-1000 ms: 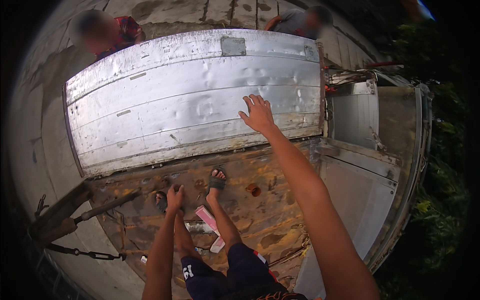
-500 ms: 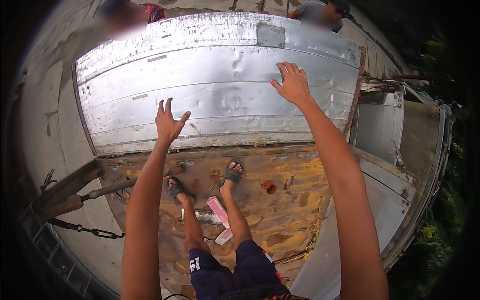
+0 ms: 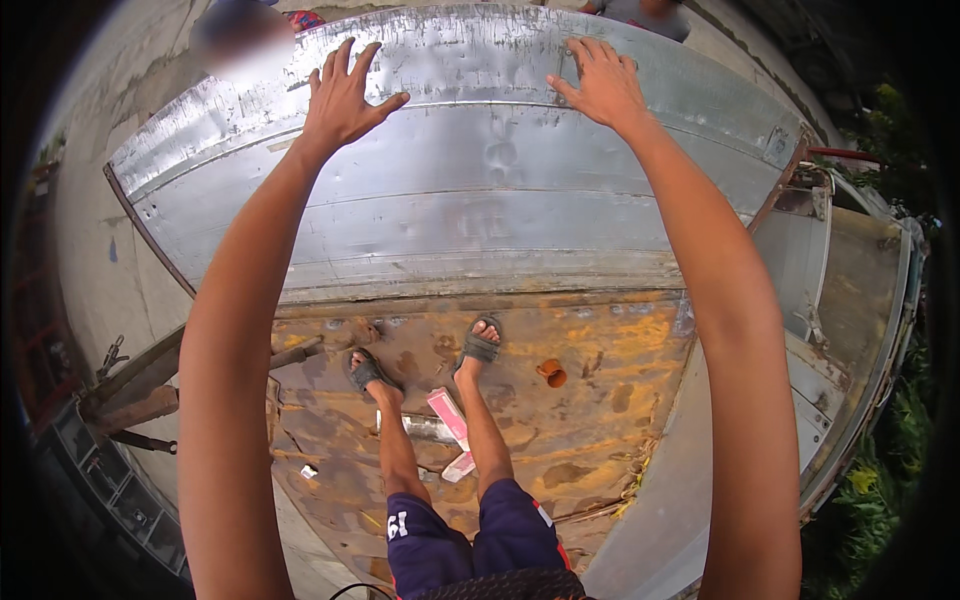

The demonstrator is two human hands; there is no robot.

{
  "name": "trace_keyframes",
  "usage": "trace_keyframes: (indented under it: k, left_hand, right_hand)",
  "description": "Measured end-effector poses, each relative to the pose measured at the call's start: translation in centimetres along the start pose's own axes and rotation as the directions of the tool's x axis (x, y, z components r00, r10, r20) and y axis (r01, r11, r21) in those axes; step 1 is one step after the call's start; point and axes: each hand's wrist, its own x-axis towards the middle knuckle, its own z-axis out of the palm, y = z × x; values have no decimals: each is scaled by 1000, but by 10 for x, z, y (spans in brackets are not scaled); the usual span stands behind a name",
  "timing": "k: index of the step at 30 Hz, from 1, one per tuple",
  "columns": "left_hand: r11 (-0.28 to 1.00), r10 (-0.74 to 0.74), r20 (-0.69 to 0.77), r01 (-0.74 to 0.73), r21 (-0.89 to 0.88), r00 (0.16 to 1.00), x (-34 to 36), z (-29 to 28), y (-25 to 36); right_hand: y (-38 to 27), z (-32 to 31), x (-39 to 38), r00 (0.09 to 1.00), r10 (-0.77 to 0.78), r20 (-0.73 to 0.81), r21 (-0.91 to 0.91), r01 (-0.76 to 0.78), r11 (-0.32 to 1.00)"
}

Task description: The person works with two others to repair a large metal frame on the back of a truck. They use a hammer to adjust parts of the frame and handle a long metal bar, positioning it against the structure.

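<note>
My left hand (image 3: pixel 352 104) and my right hand (image 3: pixel 604 84) are raised at the upper band of a dented silver metal panel (image 3: pixel 500 205), fingers spread and nothing held. Their fingertips lie near the panel's top edge; whether they press on it I cannot tell for sure. Below the panel's hinged lower edge, my sandaled feet (image 3: pixel 478 342) stand on a rusty, yellowish metal floor (image 3: pixel 610 365).
Beyond the panel are two people, at top left (image 3: pixel 240 38) and top right (image 3: pixel 640 15). An orange cylindrical piece (image 3: pixel 551 374) and pink-and-white cardboard (image 3: pixel 448 418) lie on the floor. A metal strut (image 3: pixel 140 405) is at left; grey panels and foliage (image 3: pixel 870 470) are at right.
My left hand has risen from down by my feet to the panel's upper part and opened out. My right hand has reached farther forward, toward the top edge.
</note>
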Motion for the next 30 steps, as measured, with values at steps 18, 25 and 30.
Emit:
trace_keyframes:
  k: [18,25,30]
  left_hand:
    - [977,-167,378,204,-59,911,103,-46,83]
    - [971,-107,230,151,-184,967,51,-64,111]
    - [957,-101,118,129,-259,988,28,-100,123]
  right_hand:
    - [-7,-35,31,949,307,79,159,-316,935]
    - [-5,-60,-35,975,201,-95,191,-180,965]
    - [-16,-89,-59,979,200,-49,192,-188,963]
